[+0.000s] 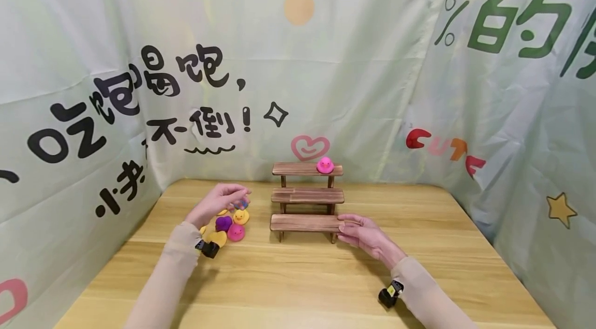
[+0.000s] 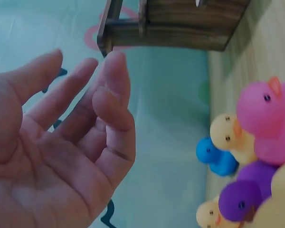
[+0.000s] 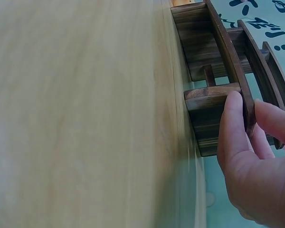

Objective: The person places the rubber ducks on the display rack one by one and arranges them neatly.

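My left hand (image 1: 225,197) hovers over a cluster of rubber ducks at the left of the table. Its palm shows bare in the left wrist view, fingers loosely bent and holding nothing. Below it lie a purple duck (image 1: 224,223), a pink duck (image 1: 236,233), a blue duck (image 2: 217,159) and several yellow ducks (image 1: 241,217). A three-step wooden stand (image 1: 302,222) is upright near the middle. One bright pink duck (image 1: 325,165) sits toward the right of its top step. My right hand (image 1: 368,237) pinches the right end of the lowest step between thumb and fingers.
The stand and ducks are on a light wooden table (image 1: 298,282). A pale printed curtain (image 1: 363,86) hangs behind the table and along both sides. Each wrist carries a small black camera, such as the right wrist's camera (image 1: 390,294).
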Available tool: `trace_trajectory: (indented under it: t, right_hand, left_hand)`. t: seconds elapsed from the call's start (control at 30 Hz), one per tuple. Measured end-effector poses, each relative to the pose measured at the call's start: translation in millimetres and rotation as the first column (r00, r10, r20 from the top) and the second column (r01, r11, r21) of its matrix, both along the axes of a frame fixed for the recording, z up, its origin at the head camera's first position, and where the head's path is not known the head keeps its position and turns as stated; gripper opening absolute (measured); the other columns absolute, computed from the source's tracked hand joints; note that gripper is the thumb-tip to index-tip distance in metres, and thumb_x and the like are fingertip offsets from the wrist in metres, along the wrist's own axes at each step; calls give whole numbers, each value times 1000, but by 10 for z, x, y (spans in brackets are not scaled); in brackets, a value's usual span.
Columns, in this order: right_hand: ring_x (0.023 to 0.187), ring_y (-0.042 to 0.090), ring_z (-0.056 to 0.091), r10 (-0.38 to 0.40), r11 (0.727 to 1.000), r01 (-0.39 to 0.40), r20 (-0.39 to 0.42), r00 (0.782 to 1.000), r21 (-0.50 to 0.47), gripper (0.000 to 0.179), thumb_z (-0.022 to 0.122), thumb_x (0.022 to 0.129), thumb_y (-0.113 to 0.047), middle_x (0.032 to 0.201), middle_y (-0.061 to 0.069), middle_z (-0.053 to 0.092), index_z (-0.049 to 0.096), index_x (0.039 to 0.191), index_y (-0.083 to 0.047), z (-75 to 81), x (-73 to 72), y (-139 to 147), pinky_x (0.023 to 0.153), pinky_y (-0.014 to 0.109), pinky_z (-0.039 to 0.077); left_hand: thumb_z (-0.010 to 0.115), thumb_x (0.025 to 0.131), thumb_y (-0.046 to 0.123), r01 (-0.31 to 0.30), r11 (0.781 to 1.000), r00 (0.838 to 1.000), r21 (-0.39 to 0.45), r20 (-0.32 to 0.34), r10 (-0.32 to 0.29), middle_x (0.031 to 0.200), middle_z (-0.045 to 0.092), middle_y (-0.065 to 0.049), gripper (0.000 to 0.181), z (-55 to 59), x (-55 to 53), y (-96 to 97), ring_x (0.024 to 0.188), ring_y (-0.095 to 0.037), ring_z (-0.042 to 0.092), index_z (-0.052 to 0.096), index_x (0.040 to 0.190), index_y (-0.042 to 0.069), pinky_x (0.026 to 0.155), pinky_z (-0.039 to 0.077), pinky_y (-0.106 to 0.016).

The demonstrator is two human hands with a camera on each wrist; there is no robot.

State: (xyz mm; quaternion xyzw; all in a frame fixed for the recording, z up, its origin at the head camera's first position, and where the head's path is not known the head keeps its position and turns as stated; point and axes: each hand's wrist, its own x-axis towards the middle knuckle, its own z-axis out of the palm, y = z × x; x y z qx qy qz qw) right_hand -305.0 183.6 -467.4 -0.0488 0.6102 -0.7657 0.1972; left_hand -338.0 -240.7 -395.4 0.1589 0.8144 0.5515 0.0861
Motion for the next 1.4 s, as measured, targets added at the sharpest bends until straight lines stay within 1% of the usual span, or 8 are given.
trace_trajectory:
  t: [0.17,0.37,0.6,0.8,0.93,1.07,1.3,1.4]
  right_hand:
    - [85,12,66,8,1000,-8,-5,1000,-4,44,59,93,5,97,6,56,47,135,7,-7,1,-22,87,28,56]
    - [84,13,66,11,1000,-11,-2,1000,-9,41,59,93,5,97,6,56,49,133,6,-6,-1,-32,87,28,56]
    - [84,13,66,10,1000,-10,-7,1000,-4,39,58,93,5,97,6,58,50,132,5,-34,-5,-24,86,27,56]
    - [85,13,66,7,1000,-7,-5,1000,1,42,58,94,5,97,6,57,47,135,7,-29,5,-20,86,27,56]
    - [85,13,66,2,1000,-2,-4,1000,1,42,59,94,4,96,6,57,47,134,6,-27,5,-15,87,27,56]
    - [85,13,66,5,1000,-4,-5,1000,4,43,58,94,4,96,6,57,47,135,7,-24,13,-14,87,27,56]
    - [84,12,66,3,1000,-4,-9,1000,-5,38,54,95,7,95,5,57,49,133,6,-21,11,-10,86,27,56]
    - [84,12,66,5,1000,-5,-9,1000,-3,38,54,95,6,95,6,57,50,133,5,-19,7,-8,86,27,56]
  left_hand:
    - [60,98,31,18,998,1000,-68,6,-18,122,65,-24,38,-56,96,-179,95,-27,66,62,128,6,80,53,-44]
    - [66,94,20,11,994,1000,-112,-22,-13,127,63,-23,35,-94,187,-316,110,-39,61,62,126,5,88,51,-51]
    - [70,89,15,23,987,1000,-161,4,-23,125,62,-25,40,-159,255,-480,106,-31,63,61,126,1,81,51,-46]
    - [72,86,12,31,973,999,-229,16,-28,115,66,-25,36,-237,283,-602,89,-24,63,64,118,-4,64,51,-33]
    - [75,82,11,54,959,999,-278,18,-51,107,66,-22,33,-289,310,-670,83,-19,58,67,111,-3,66,52,-34]
    - [77,80,10,93,942,996,-322,27,-89,102,62,-17,31,-338,337,-739,82,-19,56,69,108,0,68,52,-33]
    - [73,79,1,211,933,977,-291,85,-194,95,63,-20,32,-398,326,-774,78,-16,55,66,109,-5,64,51,-25]
    - [72,79,-2,225,925,974,-305,90,-207,92,63,-18,30,-409,317,-764,77,-15,53,66,108,-5,63,49,-22]
